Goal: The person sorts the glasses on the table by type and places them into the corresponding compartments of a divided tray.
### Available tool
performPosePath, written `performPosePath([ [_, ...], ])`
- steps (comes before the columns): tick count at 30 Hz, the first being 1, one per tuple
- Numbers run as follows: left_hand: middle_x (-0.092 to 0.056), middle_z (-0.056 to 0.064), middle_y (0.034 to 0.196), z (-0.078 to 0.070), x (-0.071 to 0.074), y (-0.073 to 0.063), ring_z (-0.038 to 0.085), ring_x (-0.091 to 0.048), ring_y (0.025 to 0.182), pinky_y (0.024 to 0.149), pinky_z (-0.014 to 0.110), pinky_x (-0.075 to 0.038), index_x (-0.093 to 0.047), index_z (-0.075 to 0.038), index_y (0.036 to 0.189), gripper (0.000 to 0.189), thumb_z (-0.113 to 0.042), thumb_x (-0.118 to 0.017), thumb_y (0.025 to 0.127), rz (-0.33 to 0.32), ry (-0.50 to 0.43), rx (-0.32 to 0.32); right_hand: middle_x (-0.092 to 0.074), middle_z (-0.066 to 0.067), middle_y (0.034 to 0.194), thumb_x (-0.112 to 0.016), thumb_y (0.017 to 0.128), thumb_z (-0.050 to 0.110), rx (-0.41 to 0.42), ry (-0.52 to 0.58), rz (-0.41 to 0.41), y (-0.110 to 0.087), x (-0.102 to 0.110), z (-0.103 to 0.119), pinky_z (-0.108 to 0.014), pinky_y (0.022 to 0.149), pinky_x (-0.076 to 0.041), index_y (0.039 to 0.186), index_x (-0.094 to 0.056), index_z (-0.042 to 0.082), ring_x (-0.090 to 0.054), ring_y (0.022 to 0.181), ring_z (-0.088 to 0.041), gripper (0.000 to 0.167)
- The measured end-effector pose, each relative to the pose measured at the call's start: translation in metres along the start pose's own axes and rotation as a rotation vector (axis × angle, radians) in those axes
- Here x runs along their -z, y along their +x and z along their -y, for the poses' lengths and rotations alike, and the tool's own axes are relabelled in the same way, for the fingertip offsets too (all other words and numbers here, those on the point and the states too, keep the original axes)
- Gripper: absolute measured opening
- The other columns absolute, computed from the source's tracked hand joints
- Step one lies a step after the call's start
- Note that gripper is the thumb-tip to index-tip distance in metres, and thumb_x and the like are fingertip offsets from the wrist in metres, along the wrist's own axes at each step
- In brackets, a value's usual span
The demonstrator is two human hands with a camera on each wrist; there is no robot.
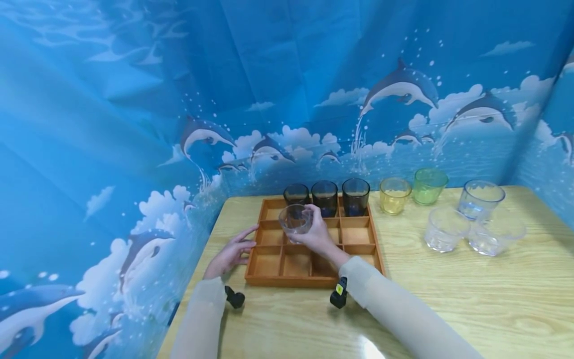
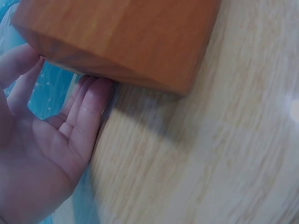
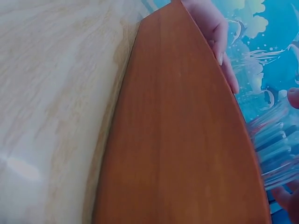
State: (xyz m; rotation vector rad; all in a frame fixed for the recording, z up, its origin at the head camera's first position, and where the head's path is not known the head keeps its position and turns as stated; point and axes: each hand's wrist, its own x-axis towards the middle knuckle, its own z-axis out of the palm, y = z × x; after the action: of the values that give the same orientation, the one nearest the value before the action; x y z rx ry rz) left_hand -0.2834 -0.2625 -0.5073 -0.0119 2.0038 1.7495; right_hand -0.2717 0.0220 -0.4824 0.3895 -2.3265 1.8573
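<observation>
A wooden tray [image 1: 291, 282] divided into square compartments sits on the table. My right hand [image 1: 320, 239] grips a clear drinking glass [image 1: 292, 223], thumb and fingers on opposite sides, over the left part of the tray. In the right wrist view, that glass [image 3: 275, 149] shows partly behind the tray's side wall [image 3: 173, 121]. The fingers of my left hand [image 1: 229, 255] extend to the tray's left side; in the left wrist view, this hand [image 2: 51, 135] has its fingertips against the wood. Three dark glasses [image 1: 325, 198] stand upright in the tray's back row.
Right of the tray stand a yellow glass [image 1: 394, 195], a green glass [image 1: 429, 186] and a blue-tinted glass [image 1: 481, 199]. Two clear glasses [image 1: 441, 232] are in front of the blue one. A blue dolphin-print curtain [image 1: 291, 99] hangs behind the table [image 1: 448, 299].
</observation>
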Motion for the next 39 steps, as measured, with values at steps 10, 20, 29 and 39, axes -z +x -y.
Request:
performPosePath([
  [10, -0.037, 0.011, 0.136, 0.000, -0.001, 0.002, 0.018, -0.049, 0.083, 0.061, 0.032, -0.046, -0.039, -0.037, 0.140, 0.051, -0.020, -0.054, 0.093, -0.006, -0.003, -0.005, -0.044, -0.016, 0.130, -0.086, 0.063, 0.013, -0.047, -0.019, 0.061, 0.002, 0.005, -0.005, -0.043, 0.097, -0.037, 0.133, -0.034, 0.003, -0.042, 0.121, -0.026, 0.087],
  [20, -0.041, 0.012, 0.130, 0.000, -0.001, 0.003, 0.017, -0.049, 0.082, 0.060, 0.031, -0.046, -0.040, -0.038, 0.139, 0.052, -0.020, -0.055, 0.093, -0.021, -0.001, 0.004, -0.049, -0.016, 0.123, -0.089, 0.059, 0.017, -0.046, -0.140, 0.074, 0.003, 0.010, -0.006, -0.044, 0.092, -0.041, 0.132, -0.039, 0.001, -0.048, 0.113, -0.028, 0.089],
  [29, -0.041, 0.010, 0.134, 0.001, -0.001, 0.004, 0.022, -0.051, 0.090, 0.064, 0.034, -0.047, -0.042, -0.038, 0.138, 0.050, -0.020, -0.054, 0.094, -0.036, -0.003, 0.016, -0.048, -0.017, 0.127, -0.084, 0.067, 0.016, -0.055, -0.156, 0.093, -0.001, 0.014, -0.001, -0.045, 0.091, -0.041, 0.137, -0.036, 0.002, -0.048, 0.114, -0.029, 0.086],
  [39, -0.040, 0.007, 0.136, 0.001, -0.001, 0.003, 0.023, -0.050, 0.091, 0.064, 0.036, -0.048, -0.045, -0.039, 0.136, 0.049, -0.019, -0.055, 0.093, -0.049, -0.007, 0.010, -0.049, -0.016, 0.124, -0.075, 0.079, 0.016, -0.082, -0.099, 0.101, -0.011, 0.022, 0.002, -0.046, 0.084, -0.046, 0.136, -0.038, 0.004, -0.050, 0.109, -0.031, 0.069],
])
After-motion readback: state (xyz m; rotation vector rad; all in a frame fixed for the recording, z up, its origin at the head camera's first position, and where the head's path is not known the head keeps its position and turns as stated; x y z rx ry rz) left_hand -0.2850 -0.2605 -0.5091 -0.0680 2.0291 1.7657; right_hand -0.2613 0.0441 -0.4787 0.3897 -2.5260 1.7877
